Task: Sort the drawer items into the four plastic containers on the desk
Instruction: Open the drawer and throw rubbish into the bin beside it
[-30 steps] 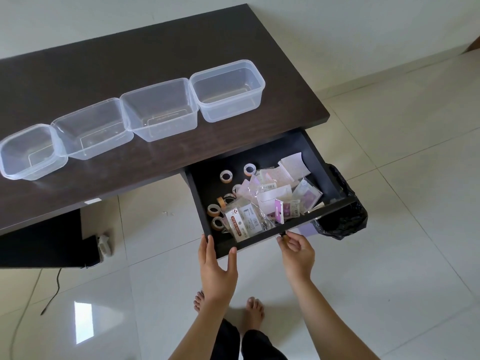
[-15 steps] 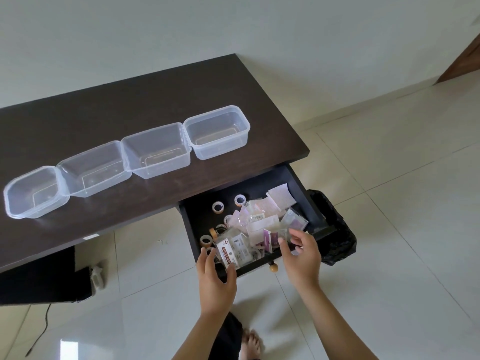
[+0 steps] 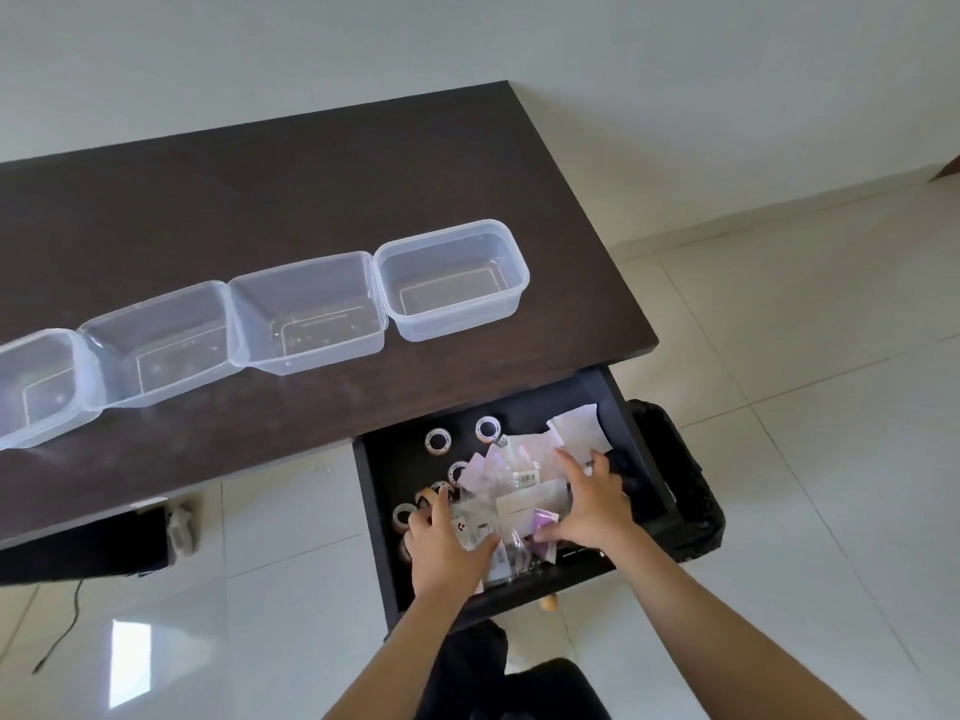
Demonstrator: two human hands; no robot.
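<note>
Four clear plastic containers stand in a row on the dark desk (image 3: 311, 200): the rightmost (image 3: 457, 322), the second (image 3: 311, 358), the third (image 3: 156, 392) and the leftmost (image 3: 31, 433), all with nothing in them. Below the desk's right end the black drawer (image 3: 379, 511) is pulled out. It holds several tape rolls (image 3: 439, 441) and a pile of clear, white and purple packets (image 3: 519, 475). My left hand (image 3: 447, 548) lies on the pile's left side, my right hand (image 3: 592, 501) on its right side. Both have fingers spread and press in on the packets; nothing is lifted.
A black bin with a bag (image 3: 685, 491) stands against the drawer's right side. A wooden knob (image 3: 548, 602) sticks out of the drawer front. Under the desk at left sit a dark box (image 3: 88, 543) and a cable (image 3: 57, 641) on the white tiles.
Both hands left the drawer's front edge and went into the drawer, onto the pile of packets. The view tilted up toward the desk.
</note>
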